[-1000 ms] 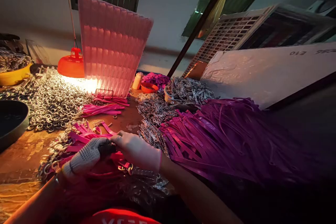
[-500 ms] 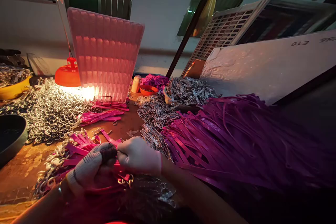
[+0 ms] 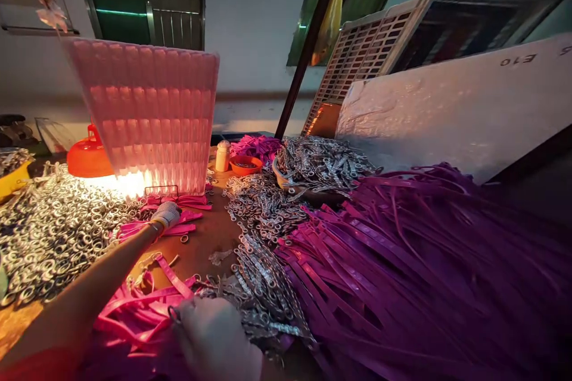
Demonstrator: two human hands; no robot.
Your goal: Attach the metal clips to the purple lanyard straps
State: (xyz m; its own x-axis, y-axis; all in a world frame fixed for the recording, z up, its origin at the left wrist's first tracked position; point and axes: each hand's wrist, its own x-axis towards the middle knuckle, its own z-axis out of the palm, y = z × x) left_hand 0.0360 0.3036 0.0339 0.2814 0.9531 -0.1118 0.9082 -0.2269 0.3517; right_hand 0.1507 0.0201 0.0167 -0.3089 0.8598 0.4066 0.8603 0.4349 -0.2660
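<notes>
My left hand [image 3: 166,215], in a whitish knitted glove, reaches out to the pink straps [image 3: 190,223] below the tilted pink ribbed panel [image 3: 156,113]. Its fingers are too hidden to tell what they touch. Low in the view, my right hand [image 3: 214,333], gloved in white and blurred, is closed around a small dark metal ring or clasp [image 3: 173,313]. It is beside a heap of pink straps [image 3: 147,309] and the metal chains [image 3: 263,280].
Silvery clasps [image 3: 62,226] lie heaped at left under a red lamp [image 3: 87,158]. An orange bowl [image 3: 245,165] and a bottle [image 3: 222,156] stand behind. Purple straps [image 3: 402,250] cover the right; a white board [image 3: 460,107] leans beyond.
My hands have separated. The left has moved forward to the straps by the panel, and the right has dropped lower and nearer. The whole view has shifted.
</notes>
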